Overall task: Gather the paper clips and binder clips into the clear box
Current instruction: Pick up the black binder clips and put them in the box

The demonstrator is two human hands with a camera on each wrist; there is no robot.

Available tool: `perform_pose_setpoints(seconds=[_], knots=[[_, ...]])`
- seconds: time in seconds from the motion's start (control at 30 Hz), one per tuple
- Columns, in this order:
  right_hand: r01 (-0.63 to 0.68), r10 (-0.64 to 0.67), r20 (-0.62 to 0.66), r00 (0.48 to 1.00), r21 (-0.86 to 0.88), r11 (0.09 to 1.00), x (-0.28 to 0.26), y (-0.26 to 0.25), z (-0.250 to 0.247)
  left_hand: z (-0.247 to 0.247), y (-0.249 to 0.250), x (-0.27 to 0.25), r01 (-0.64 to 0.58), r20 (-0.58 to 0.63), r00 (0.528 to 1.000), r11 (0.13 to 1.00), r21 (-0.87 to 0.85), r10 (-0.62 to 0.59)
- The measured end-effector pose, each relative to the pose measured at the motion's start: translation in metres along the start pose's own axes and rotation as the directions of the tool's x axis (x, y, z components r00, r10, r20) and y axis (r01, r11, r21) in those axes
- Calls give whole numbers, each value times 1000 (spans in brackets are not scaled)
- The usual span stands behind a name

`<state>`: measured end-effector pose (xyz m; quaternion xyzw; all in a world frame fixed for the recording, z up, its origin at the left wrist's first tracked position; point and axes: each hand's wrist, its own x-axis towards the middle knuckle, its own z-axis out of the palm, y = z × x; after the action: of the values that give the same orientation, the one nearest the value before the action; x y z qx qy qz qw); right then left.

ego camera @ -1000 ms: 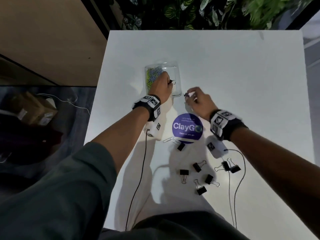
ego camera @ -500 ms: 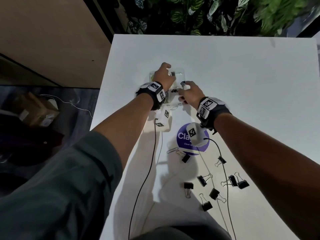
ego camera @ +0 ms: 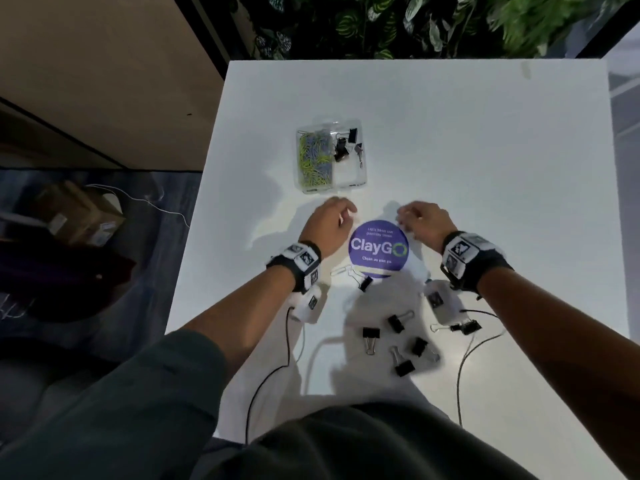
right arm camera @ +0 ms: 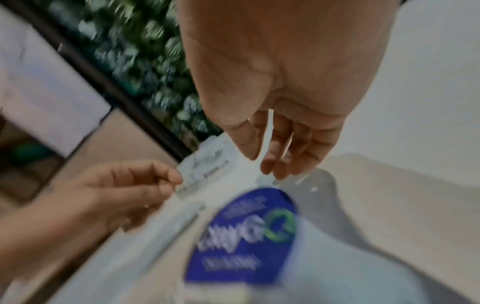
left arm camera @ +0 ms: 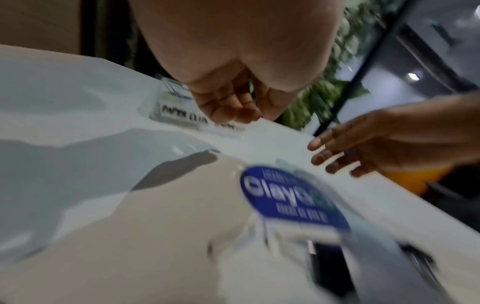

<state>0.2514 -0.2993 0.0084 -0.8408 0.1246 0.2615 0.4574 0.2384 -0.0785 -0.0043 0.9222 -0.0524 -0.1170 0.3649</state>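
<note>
Both hands are hanging relaxed and empty: the left hand [ego camera: 330,226] and the right hand [ego camera: 424,221], between the clear box [ego camera: 330,155] and the near edge. Next, I think, each hand should be pinching one binder clip [ego camera: 370,336] by its black body and carrying it to the box's right compartment.

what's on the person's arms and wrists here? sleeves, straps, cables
Both hands are bare. The left hand and right hand each wear a black wrist strap with white blocks printed with black square tags. A white camera pod hangs under each wrist, trailing a thin black cable. A grey-green sleeve covers the left upper arm.
</note>
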Motion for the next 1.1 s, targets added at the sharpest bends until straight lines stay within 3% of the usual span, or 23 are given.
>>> perform_pose_setpoints(seconds=[0.07, 0.2, 0.37, 0.57, 0.8, 0.93, 1.1], knots=[[63, -46, 58, 997, -348, 935, -22, 36, -6, 20, -1, -35, -52, 177, 984, 990, 128, 28], [134, -46, 163, 986, -580, 804, -56, 88, -3, 55, -2, -77, -183, 362, 931, 915, 360, 44], [225, -176, 140, 974, -627, 746, -80, 113, 20, 73, 6, -97, -219, 371, 928, 816, 535, 6], [223, -201, 100, 974, -544, 809, -91, 122, 25, 71, 16, -102, -207, 397, 918, 874, 439, 18], [351, -298, 196, 934, -355, 867, -103, 113, 23, 71, 34, -121, -272, 380, 916, 898, 347, 131], [320, -262, 270, 927, -197, 927, -112, 96, 25, 77, 30, -131, -286, 402, 907, 889, 359, 130], [379, -184, 463, 867, -376, 846, -115, 96, 41, 81, 23, -148, -306, 463, 882, 853, 423, 87]])
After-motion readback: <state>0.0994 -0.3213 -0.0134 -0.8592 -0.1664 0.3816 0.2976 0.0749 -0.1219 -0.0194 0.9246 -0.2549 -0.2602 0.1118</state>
